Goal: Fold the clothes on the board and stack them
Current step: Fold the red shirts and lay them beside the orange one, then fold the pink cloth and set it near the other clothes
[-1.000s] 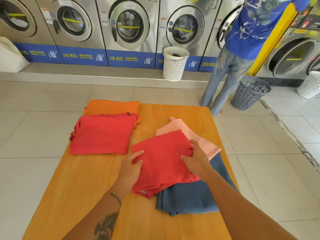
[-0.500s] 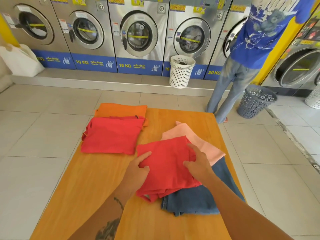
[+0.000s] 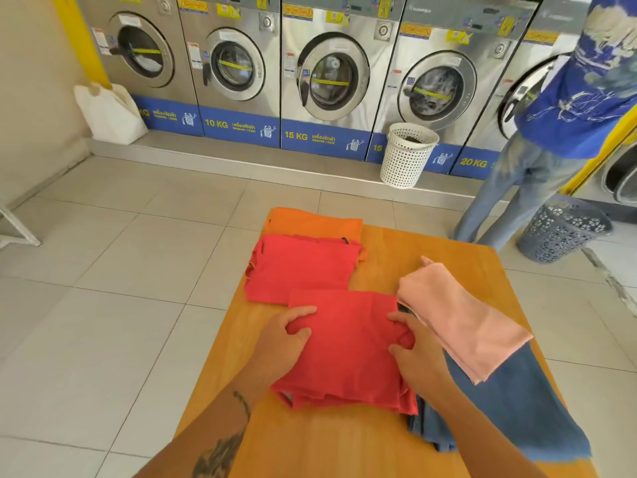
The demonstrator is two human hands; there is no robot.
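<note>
Both hands are on the folded red garment (image 3: 348,350) at the near middle of the orange wooden tabletop (image 3: 348,443). The left hand (image 3: 284,343) clamps its left edge, thumb on top and fingers curled under the cloth. The right hand (image 3: 412,353) pinches a bunched bit of the right edge between thumb and fingers. That's a firm hold on both sides, neither hand spread flat. The garment's far edge overlaps the near edge of a second folded red shirt (image 3: 300,267), which sits further back on the left of the tabletop. That shirt lies on a folded orange garment (image 3: 315,222), whose far edge pokes out at the back of the tabletop. To the right, a pale pink garment (image 3: 462,319) lies diagonally, just beside the right hand and draped over blue denim jeans (image 3: 517,405). The jeans run toward the near right corner, and their left edge is tucked under the held red garment. Beyond the tabletop stands a row of steel front-loading washing machines (image 3: 331,77), with a white laundry basket (image 3: 406,155) on the step before them. A second person in a blue printed T-shirt (image 3: 582,98) stands at far right beside a grey basket (image 3: 562,232). A white bag (image 3: 107,113) leans at the far left.
</note>
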